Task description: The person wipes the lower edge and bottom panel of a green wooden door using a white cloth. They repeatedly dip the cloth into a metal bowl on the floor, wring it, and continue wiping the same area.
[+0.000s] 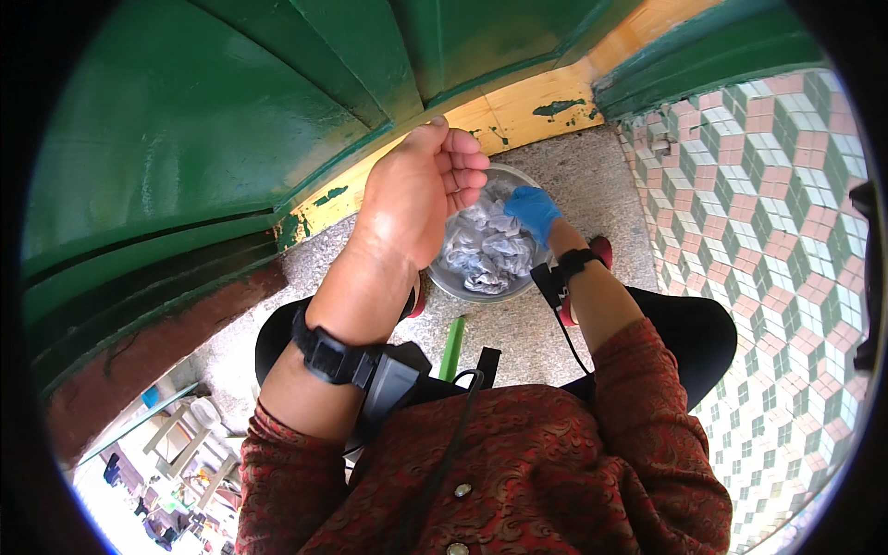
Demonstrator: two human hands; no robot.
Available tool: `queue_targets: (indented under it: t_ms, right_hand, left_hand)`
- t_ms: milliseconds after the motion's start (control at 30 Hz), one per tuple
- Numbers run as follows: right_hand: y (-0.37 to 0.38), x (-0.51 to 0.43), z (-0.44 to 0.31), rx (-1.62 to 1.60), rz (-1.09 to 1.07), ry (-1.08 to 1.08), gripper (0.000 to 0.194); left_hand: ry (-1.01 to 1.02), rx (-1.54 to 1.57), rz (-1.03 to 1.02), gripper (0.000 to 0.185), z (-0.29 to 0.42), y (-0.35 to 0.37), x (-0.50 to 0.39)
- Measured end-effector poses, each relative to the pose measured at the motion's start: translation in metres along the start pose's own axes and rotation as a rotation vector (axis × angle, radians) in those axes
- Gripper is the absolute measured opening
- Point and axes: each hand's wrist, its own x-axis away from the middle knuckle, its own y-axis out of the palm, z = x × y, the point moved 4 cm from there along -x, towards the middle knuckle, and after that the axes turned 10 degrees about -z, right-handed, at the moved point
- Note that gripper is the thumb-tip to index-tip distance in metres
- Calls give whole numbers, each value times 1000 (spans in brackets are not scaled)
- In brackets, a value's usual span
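My left hand (423, 177) is bare and raised high toward the camera, palm turned to the right, fingers loosely bent and holding nothing. It hides part of the metal basin (510, 297) on the floor below. Inside the basin lies a crumpled, wet-looking grey cloth (485, 250). My right hand (534, 214), in a blue disposable glove, reaches over the basin's right side. Its fingers curl around a fold of that cloth, though the fingertips are hidden.
Ahead stands a green panelled door (277, 104) above a yellow, paint-chipped sill (513, 104). A patterned tile wall (756, 208) rises at the right. A green bar (452, 347) lies on the speckled floor between my knees. Wooden stools (184, 444) and clutter appear at lower left.
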Motion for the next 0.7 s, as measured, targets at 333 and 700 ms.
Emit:
queue_targets:
  t_ms: [333,700]
  right_hand:
    - [-14,148,-117,-308,-182,-348,11]
    - [-5,213,-159,-595,-376,-616,13]
  left_hand:
    - [-228,-232,260,26,-50,1,-8]
    - [-446,-25,-211,37,-110,8,-13]
